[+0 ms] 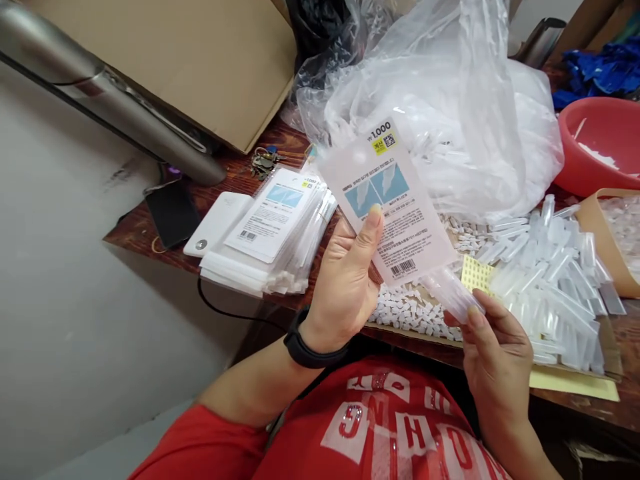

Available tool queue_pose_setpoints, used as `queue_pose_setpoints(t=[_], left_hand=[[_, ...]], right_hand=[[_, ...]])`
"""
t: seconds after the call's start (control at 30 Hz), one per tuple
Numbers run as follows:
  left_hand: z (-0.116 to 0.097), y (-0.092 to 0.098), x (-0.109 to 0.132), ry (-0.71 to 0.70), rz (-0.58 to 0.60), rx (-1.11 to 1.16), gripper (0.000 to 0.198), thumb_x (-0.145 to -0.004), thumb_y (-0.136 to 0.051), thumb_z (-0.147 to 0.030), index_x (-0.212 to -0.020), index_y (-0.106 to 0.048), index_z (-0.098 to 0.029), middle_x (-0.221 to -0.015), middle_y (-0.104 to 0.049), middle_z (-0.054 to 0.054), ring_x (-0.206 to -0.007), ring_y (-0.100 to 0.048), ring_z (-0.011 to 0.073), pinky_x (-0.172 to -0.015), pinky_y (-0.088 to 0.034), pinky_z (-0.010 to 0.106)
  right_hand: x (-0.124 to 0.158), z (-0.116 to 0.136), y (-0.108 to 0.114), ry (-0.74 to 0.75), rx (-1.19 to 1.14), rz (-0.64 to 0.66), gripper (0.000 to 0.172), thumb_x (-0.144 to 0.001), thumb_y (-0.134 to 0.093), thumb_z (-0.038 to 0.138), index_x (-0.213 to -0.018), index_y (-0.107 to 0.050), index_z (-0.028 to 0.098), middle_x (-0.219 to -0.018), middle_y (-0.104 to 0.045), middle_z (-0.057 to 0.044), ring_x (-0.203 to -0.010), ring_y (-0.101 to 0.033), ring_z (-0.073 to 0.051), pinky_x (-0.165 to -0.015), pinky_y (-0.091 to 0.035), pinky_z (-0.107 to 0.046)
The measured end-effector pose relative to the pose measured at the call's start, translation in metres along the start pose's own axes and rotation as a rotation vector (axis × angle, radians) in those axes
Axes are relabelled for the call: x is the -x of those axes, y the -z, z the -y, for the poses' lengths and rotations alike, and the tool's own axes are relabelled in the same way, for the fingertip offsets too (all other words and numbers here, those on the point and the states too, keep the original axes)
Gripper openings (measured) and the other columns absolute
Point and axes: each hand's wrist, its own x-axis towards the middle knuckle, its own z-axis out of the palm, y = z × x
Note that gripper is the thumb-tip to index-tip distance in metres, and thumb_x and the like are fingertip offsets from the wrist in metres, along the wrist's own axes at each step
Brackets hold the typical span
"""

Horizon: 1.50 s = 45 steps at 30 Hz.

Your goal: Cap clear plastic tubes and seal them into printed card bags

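Note:
My left hand (345, 287) grips a printed packaging card (405, 233), thumb on its face and fingers behind. The card is tilted and shows a price, two blue pictures, small text and a barcode. Off its lower right corner, my right hand (495, 353) pinches a few clear plastic tubes (453, 293) between thumb and fingers. Whether the tubes' far ends are inside a sleeve with the card or just behind it, I cannot tell. Beneath both hands lie many small white plastic pieces (420, 313). A pile of translucent tubes (555, 287) sits right of my right hand.
Stacked packaging cards (267, 213) lie left, beside a white power bank-like block (217, 223), a dark phone-like slab (173, 213) and keys (265, 162). Behind are a large plastic bag (440, 100) and a cardboard box (190, 60). A red bowl (575, 147) stands right, near a yellow label sheet (475, 275).

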Motion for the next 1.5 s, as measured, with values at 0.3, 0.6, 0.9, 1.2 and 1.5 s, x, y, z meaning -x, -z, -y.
queue_pose_setpoints(t=[0.3,0.6,0.9,1.2,1.5], left_hand=[[0.043,-0.002,0.028,0.183,0.081,0.021,0.031,-0.093,-0.085,-0.041,-0.120,-0.074,-0.031,-0.124,-0.082,-0.001,-0.128,-0.072,0.0200,-0.110,-0.059,0.034],[0.033,0.006,0.019,0.389,-0.018,0.115,0.024,-0.102,-0.075,-0.031,-0.126,-0.072,-0.030,-0.129,-0.080,-0.001,-0.124,-0.074,0.0165,-0.107,-0.061,0.029],[0.041,0.007,0.026,0.417,-0.008,0.136,0.027,-0.101,-0.077,-0.034,-0.127,-0.073,-0.030,-0.130,-0.080,-0.001,-0.125,-0.073,0.0177,-0.105,-0.062,0.028],[0.044,0.001,0.031,0.407,0.014,0.168,0.035,-0.098,-0.080,-0.036,-0.131,-0.070,-0.030,-0.134,-0.078,0.000,-0.129,-0.073,0.0224,-0.109,-0.061,0.036],[0.050,-0.004,0.036,0.409,-0.006,0.195,0.038,-0.101,-0.077,-0.034,-0.137,-0.067,-0.028,-0.137,-0.077,0.003,-0.134,-0.069,0.0232,-0.116,-0.055,0.039]], right_hand=[[0.002,0.001,-0.015,0.161,0.059,0.107,0.032,-0.087,-0.088,0.031,-0.118,-0.081,0.029,-0.100,-0.084,0.000,-0.081,-0.080,-0.017,-0.076,-0.070,-0.032],[-0.015,0.007,0.010,1.025,0.807,0.060,0.069,-0.083,-0.089,0.014,-0.142,-0.069,0.045,-0.137,-0.070,-0.003,-0.123,-0.068,-0.029,-0.105,-0.058,-0.050],[-0.017,0.002,0.004,1.049,0.816,0.047,0.062,-0.086,-0.085,0.015,-0.140,-0.070,0.041,-0.160,-0.058,-0.002,-0.147,-0.054,-0.037,-0.120,-0.046,-0.063],[-0.017,-0.007,0.003,1.053,0.853,0.034,0.059,-0.088,-0.084,0.017,-0.140,-0.067,0.039,-0.167,-0.051,-0.002,-0.154,-0.048,-0.038,-0.123,-0.040,-0.067],[-0.025,-0.012,0.002,1.147,0.819,-0.059,0.030,-0.086,-0.087,0.022,-0.113,-0.075,0.025,-0.158,-0.059,-0.009,-0.149,-0.053,-0.040,-0.121,-0.044,-0.067]])
